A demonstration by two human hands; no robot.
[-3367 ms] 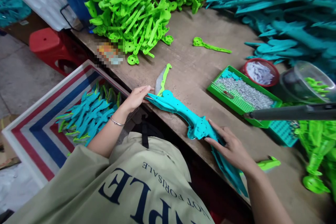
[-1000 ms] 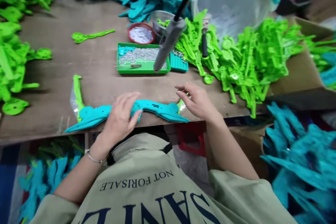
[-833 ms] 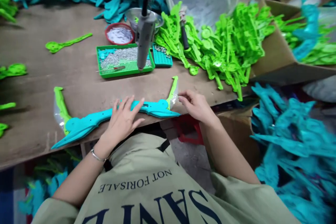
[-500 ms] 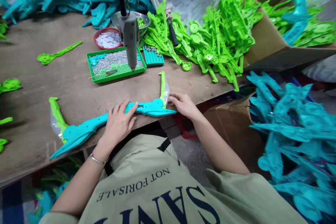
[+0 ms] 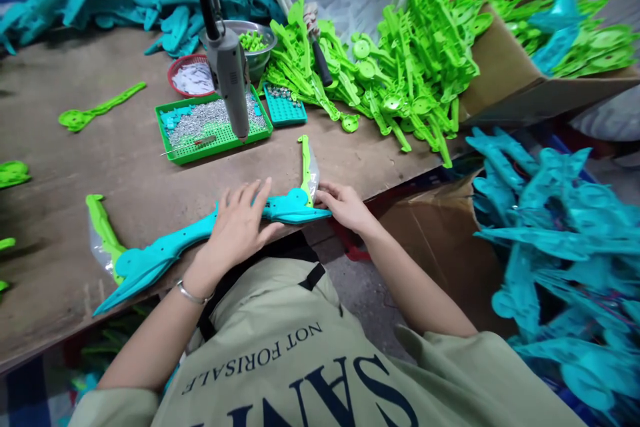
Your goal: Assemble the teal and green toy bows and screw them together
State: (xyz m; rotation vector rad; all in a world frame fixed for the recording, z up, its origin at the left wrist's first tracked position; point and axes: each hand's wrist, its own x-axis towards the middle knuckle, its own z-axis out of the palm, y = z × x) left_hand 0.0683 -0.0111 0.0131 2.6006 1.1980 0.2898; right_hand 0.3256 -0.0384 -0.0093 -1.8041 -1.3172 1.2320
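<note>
A long blue plastic piece (image 5: 175, 240) lies along the table's near edge, with a green arm (image 5: 106, 230) standing out at its left end and another green arm (image 5: 305, 163) at its right end. Clear plastic shows beside each arm. My left hand (image 5: 240, 223) rests flat over the middle of the blue piece, fingers spread. At the right end, my right hand (image 5: 345, 203) has its thumb and fingertips pinched at the base of the right green arm and its clear plastic.
A grey electric screwdriver (image 5: 233, 80) hangs above a green tray (image 5: 215, 150) of screws. Behind are a red basket (image 5: 175, 87), a metal bowl (image 5: 270, 43), a teal tray (image 5: 287, 117) and piled green parts (image 5: 400, 73). Cardboard boxes (image 5: 505, 90) stand right, near blue parts (image 5: 555, 240).
My left hand has shifted slightly right and its fingers now lie straighter over the blue piece's middle. The whole view has shifted a little; my right hand keeps its place at the right end.
</note>
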